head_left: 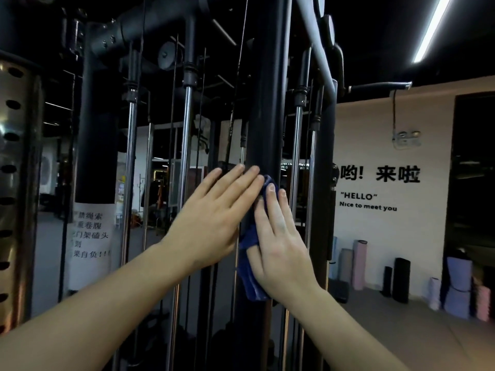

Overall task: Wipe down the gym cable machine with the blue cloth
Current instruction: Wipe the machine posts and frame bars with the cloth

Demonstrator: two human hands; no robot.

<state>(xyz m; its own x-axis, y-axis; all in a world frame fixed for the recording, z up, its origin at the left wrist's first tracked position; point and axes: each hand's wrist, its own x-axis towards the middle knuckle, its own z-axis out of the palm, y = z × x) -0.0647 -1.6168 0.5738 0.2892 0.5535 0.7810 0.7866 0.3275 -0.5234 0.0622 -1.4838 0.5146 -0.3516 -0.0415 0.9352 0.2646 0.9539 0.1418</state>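
Pressing crumpled blue cloth (pixel 251 277) against smooth black cable machine upright (pixel 267 103) with right hand (pixel 281 250), fingers (pixel 270 207) straight. Left hand (pixel 209 223) flat alongside, gripping nothing.

A person's right hand (pixel 281 245) presses a blue cloth (pixel 250 266) with straight fingers against a black upright post (pixel 266 103) of a gym cable machine (pixel 150 25). The left hand (pixel 211 223), fingers straight and spread, lies just beside it, fingertips at the post's edge. Chrome rods (pixel 187 143) rise on both sides of the post, a paper notice (pixel 89 236) hangs at left, and a white wall (pixel 401 231) at right reads "HELLO Nice to meet you" above rolled mats (pixel 359 263) standing on the floor.
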